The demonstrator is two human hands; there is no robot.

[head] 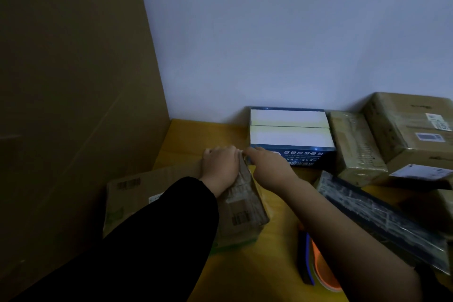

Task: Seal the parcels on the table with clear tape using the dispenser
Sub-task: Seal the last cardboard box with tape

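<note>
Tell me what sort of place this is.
Likely a small packing corner, perhaps at home: taped cardboard parcels piled against a plain wall, a yellow table, a tape dispenser lying on it.

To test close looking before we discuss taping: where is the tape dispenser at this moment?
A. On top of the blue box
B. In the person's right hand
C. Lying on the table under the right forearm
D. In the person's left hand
C: the tape dispenser lies on the yellow table beneath the right forearm, while the left hand and right hand are both at the small parcel.
</note>
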